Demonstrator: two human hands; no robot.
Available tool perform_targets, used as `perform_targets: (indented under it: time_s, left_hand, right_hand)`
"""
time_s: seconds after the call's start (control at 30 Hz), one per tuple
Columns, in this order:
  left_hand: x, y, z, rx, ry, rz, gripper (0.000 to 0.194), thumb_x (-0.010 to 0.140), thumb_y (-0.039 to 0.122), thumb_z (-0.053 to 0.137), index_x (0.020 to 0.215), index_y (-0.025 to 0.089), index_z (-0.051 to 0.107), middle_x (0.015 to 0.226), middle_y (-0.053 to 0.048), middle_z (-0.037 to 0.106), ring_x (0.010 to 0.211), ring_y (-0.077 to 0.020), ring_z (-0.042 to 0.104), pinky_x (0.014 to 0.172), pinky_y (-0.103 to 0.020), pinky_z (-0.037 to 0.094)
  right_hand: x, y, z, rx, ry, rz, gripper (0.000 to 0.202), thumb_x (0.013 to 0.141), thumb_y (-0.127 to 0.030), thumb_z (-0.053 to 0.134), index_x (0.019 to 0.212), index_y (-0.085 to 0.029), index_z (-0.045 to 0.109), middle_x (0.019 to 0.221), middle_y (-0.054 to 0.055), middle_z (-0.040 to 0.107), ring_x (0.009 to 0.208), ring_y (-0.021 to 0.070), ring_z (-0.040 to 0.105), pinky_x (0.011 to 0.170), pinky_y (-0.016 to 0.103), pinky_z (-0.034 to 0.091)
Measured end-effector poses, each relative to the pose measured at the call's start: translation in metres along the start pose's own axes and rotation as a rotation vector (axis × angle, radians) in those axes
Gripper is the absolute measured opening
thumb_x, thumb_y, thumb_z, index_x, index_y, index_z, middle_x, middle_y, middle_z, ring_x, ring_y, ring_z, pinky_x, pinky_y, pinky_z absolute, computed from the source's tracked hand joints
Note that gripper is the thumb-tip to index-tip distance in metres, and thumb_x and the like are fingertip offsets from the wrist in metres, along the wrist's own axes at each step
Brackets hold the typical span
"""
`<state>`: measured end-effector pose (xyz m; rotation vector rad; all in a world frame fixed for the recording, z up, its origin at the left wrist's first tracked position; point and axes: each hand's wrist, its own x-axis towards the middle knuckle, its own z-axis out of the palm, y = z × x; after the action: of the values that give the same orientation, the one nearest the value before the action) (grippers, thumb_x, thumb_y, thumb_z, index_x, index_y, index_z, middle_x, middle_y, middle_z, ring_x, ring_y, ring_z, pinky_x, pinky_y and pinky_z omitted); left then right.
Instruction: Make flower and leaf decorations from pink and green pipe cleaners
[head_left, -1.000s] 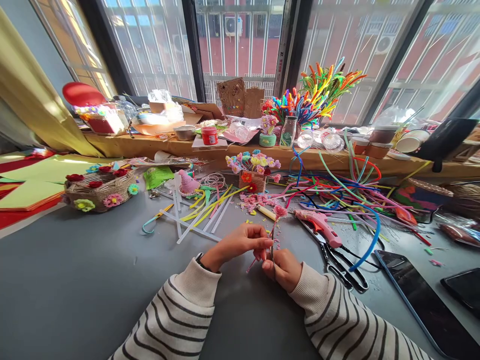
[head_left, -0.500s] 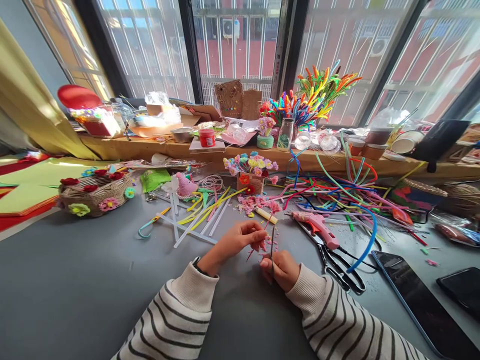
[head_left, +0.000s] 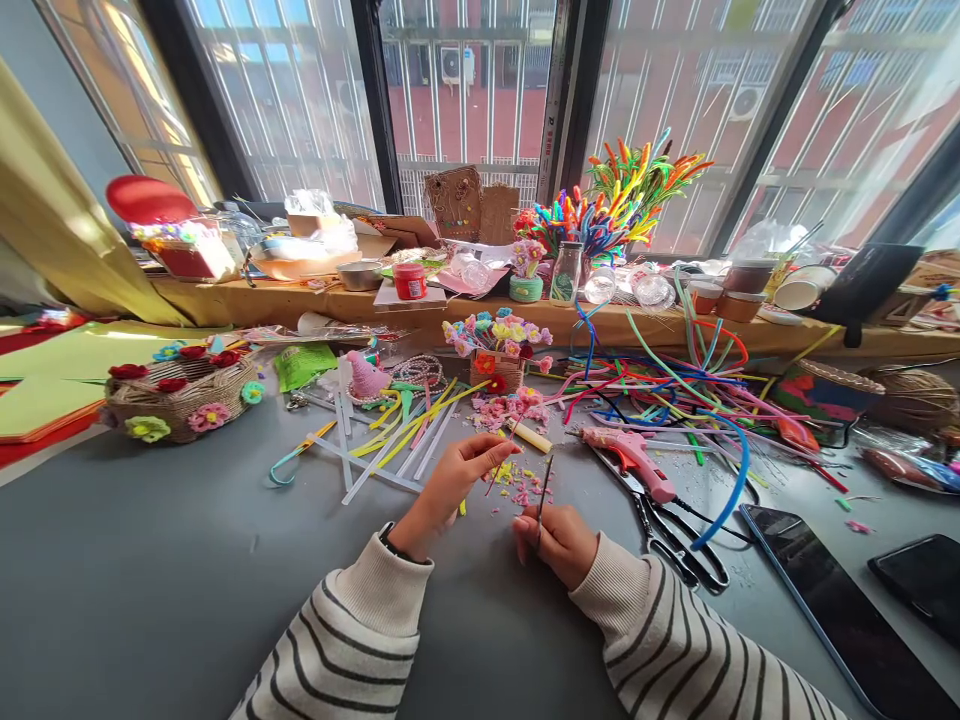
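Observation:
My left hand (head_left: 456,478) pinches a thin pink pipe cleaner (head_left: 491,484) between thumb and fingertips. Its upper end runs up toward a pink fluffy tip (head_left: 530,398), which overlaps a pile of pink flowers (head_left: 501,408) behind it. In my right hand (head_left: 561,542) is a pair of small scissors (head_left: 546,488), dark blade pointing up, with the handles hidden by my fingers. The blade is apart from the pipe cleaner. Pink and yellow fuzz clippings (head_left: 525,485) lie scattered on the grey table (head_left: 300,600) between and beyond my hands.
A pink glue gun (head_left: 634,460) and large black-handled scissors (head_left: 675,535) lie to the right, near a phone (head_left: 832,600). Glue sticks (head_left: 356,480) are at left, beside a flower-trimmed basket (head_left: 180,400). Many loose pipe cleaners (head_left: 660,390) fill the back right.
My left hand has shifted left, carrying the pink pipe cleaner away from the scissor blade. My right hand stays nearly in place, the scissors still upright. The view has moved slightly.

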<state>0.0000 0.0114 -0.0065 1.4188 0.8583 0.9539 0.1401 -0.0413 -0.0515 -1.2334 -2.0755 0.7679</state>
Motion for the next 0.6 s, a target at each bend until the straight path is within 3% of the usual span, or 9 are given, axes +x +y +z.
perform_targets:
  time_s: [0.1, 0.17, 0.33, 0.47, 0.6]
  left_hand:
    - [0.0003, 0.0003, -0.0005, -0.048, 0.026, 0.005, 0.023, 0.066, 0.034, 0.051, 0.074, 0.013, 0.057, 0.045, 0.005, 0.043, 0.042, -0.0041, 0.035, 0.041, -0.017, 0.029]
    - [0.0001, 0.0008, -0.0001, -0.082, 0.033, 0.000, 0.023, 0.066, 0.034, 0.052, 0.074, 0.013, 0.056, 0.046, 0.004, 0.047, 0.042, -0.0053, 0.041, 0.043, -0.018, 0.032]
    - [-0.0010, 0.0022, 0.0011, -0.152, 0.046, -0.003, 0.023, 0.064, 0.030, 0.055, 0.080, 0.012, 0.054, 0.070, -0.005, 0.061, 0.066, -0.0131, 0.055, 0.062, -0.024, 0.042]
    - [-0.0014, -0.0001, 0.0028, -0.135, -0.047, -0.011, 0.028, 0.062, 0.030, 0.056, 0.085, 0.013, 0.054, 0.085, -0.007, 0.060, 0.079, -0.0170, 0.054, 0.071, -0.028, 0.041]
    - [-0.0028, -0.0011, 0.0063, -0.050, -0.237, -0.121, 0.029, 0.061, 0.031, 0.057, 0.083, 0.012, 0.057, 0.081, -0.006, 0.061, 0.076, -0.0162, 0.054, 0.072, -0.029, 0.040]
  right_hand:
    - [0.0004, 0.0004, -0.0005, 0.022, 0.002, -0.004, 0.063, 0.076, -0.055, 0.015, 0.048, -0.014, 0.055, 0.039, -0.002, 0.041, 0.037, 0.0063, 0.037, 0.041, 0.018, 0.031]
    - [0.0005, 0.0003, -0.0006, 0.039, 0.001, -0.004, 0.063, 0.075, -0.056, 0.015, 0.048, -0.014, 0.055, 0.037, -0.003, 0.037, 0.036, 0.0061, 0.036, 0.039, 0.017, 0.030]
    - [0.0004, 0.0005, 0.0001, 0.082, 0.010, 0.025, 0.062, 0.074, -0.057, 0.018, 0.049, -0.014, 0.056, 0.037, -0.004, 0.035, 0.035, 0.0060, 0.035, 0.037, 0.017, 0.029]
    - [0.0009, 0.0024, 0.0000, 0.174, 0.014, 0.042, 0.065, 0.074, -0.058, 0.014, 0.048, -0.014, 0.055, 0.034, -0.004, 0.031, 0.031, 0.0056, 0.032, 0.036, 0.018, 0.029]
    - [0.0020, 0.0040, -0.0003, 0.250, 0.029, 0.009, 0.065, 0.075, -0.056, 0.012, 0.049, -0.014, 0.054, 0.031, -0.005, 0.030, 0.028, 0.0051, 0.030, 0.035, 0.019, 0.029]
